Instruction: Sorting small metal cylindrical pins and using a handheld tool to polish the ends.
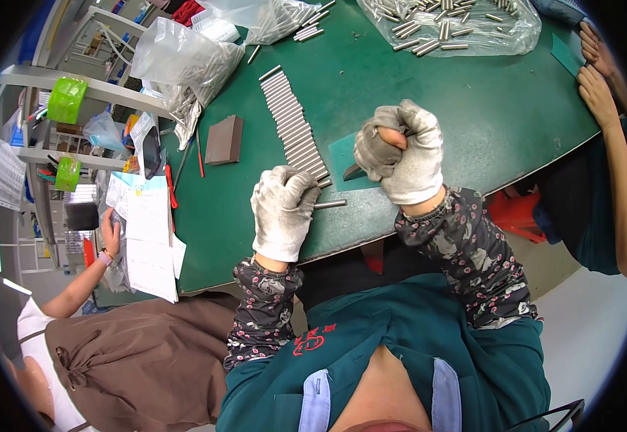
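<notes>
My left hand (282, 214), in a worn white glove, is closed at the near end of a long row of metal pins (290, 119). One metal pin (331, 204) juts out to the right from its fingers. My right hand (402, 153), also gloved with a bare thumb tip showing, is curled into a fist above a teal sheet (343, 153). A dark, flat-sided block (353, 173) sticks out under that fist, apparently gripped; most of it is hidden. The pins lie side by side on the green table (256, 237).
A brown block (224, 140) lies left of the row, near a red-handled tool (171, 189). Bags of pins (184, 61) and an open plastic bag of loose pins (500, 43) lie farther back. Papers (150, 237) are at left. Co-workers are on both sides, one with hands (597, 90) at right.
</notes>
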Action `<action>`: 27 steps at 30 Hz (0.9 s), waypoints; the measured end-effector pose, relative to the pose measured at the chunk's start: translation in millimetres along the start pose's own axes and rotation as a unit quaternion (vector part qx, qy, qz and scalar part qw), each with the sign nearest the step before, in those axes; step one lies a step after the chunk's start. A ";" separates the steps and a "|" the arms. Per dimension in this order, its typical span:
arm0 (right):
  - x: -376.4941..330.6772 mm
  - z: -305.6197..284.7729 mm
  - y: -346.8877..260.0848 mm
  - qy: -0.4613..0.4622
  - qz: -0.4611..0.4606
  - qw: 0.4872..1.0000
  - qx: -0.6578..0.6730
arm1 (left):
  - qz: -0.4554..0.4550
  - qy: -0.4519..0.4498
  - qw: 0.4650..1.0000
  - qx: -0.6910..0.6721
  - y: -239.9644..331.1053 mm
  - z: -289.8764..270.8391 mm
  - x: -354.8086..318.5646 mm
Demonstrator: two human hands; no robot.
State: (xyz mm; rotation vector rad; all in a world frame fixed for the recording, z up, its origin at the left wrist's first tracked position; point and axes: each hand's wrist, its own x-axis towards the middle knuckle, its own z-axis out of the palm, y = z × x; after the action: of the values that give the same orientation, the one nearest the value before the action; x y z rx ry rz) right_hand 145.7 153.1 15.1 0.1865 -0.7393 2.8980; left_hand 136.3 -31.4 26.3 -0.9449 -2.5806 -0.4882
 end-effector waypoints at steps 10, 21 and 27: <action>-1.8 -1.1 0.7 -0.023 -0.001 1.000 -0.004 | 0.013 -0.014 0.998 -0.057 -2.9 2.6 1.1; -2.0 -6.0 3.4 -0.075 -0.007 0.996 0.053 | 0.009 -0.008 0.998 -0.069 -1.6 6.6 2.3; -1.3 -7.6 6.6 -0.080 -0.014 0.996 0.043 | 0.001 -0.015 0.997 -0.071 -1.9 6.6 3.3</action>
State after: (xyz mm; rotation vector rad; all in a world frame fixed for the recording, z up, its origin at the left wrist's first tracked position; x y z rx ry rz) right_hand 145.2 150.8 5.2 0.4409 -0.6295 2.9165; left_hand 131.3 -28.2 21.6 -1.0072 -2.5990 -0.6704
